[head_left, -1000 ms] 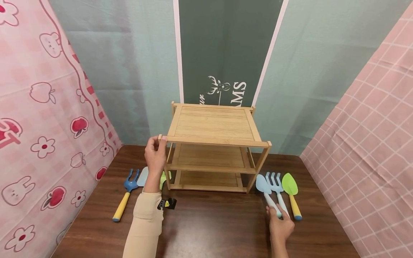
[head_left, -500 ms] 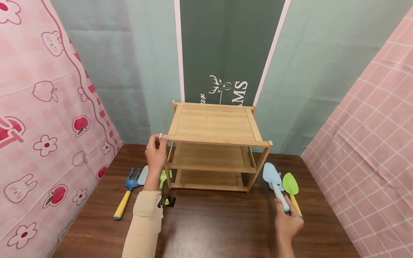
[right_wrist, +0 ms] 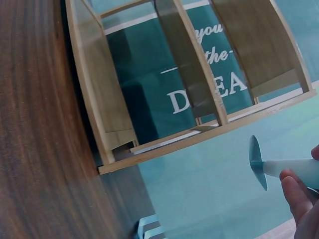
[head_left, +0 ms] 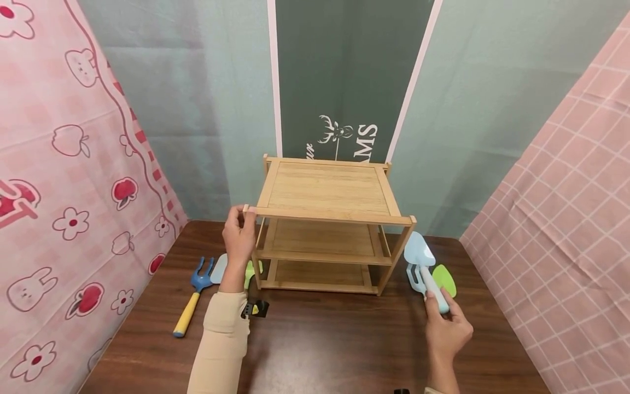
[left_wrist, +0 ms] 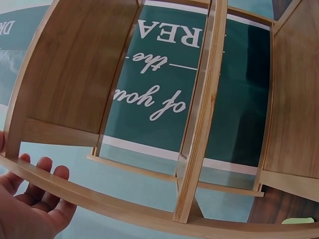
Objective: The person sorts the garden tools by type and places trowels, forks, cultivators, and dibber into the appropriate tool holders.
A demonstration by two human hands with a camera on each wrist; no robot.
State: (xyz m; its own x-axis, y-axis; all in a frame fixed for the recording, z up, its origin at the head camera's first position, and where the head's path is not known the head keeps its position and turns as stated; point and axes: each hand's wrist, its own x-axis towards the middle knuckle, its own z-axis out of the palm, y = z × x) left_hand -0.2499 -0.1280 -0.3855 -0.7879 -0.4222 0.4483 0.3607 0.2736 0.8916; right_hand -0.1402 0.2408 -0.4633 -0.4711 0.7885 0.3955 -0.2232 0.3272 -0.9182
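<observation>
My left hand (head_left: 239,234) grips the front left top corner of a three-tier wooden shelf rack (head_left: 328,213); in the left wrist view its fingers curl round the corner post and rail. At the right, my right hand (head_left: 447,328) pinches the white handle of a light blue toy trowel (head_left: 418,249), lifted off the table with its blade toward the back. Beneath that trowel lies a light blue toy rake (head_left: 415,278), its handle hidden by the hand. Beside it a green trowel (head_left: 443,280) shows only its blade.
Left of the rack lie a blue fork with a yellow handle (head_left: 194,298), a pale blue tool (head_left: 219,269) partly behind the left arm, and a green tool (head_left: 250,272). Cloth walls enclose the brown wooden table (head_left: 315,345) on the sides and back.
My right hand has raised the light blue trowel from beside the rake and moved it right and toward the back. The left hand keeps its grip on the rack corner.
</observation>
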